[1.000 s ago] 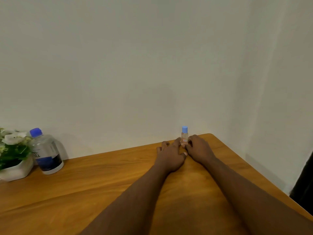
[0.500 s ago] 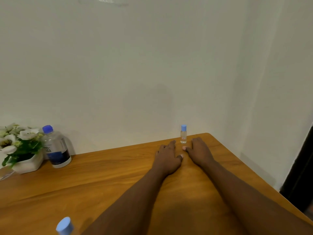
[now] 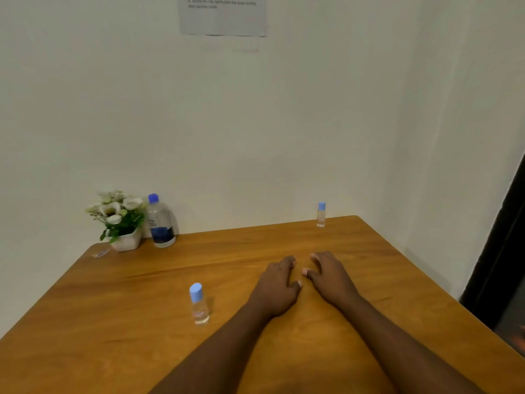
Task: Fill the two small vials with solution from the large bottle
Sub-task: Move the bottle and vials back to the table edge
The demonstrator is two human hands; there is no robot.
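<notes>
Two bare hands are laid palm-down on the brown wooden surface [image 3: 127,322], side by side, right of centre. The left grip [image 3: 277,288] is held loose, its fingers relaxed, with nothing in it. The right grip [image 3: 331,277] is likewise kept apart and empty. A small clear vial with a pale blue cap [image 3: 199,304] is stood upright just left of the left wrist, apart from it. A second small clear vial with a blue cap [image 3: 321,214] is stood at the far right edge, well apart from both hands. The large clear bottle with a blue cap and dark blue label [image 3: 160,223] is stood capped at the far left by the wall, just beside a white pot of white flowers [image 3: 122,223]. A paper sheet [image 3: 223,15] is fixed high on the wall, and its text is too blurred to be read.
</notes>
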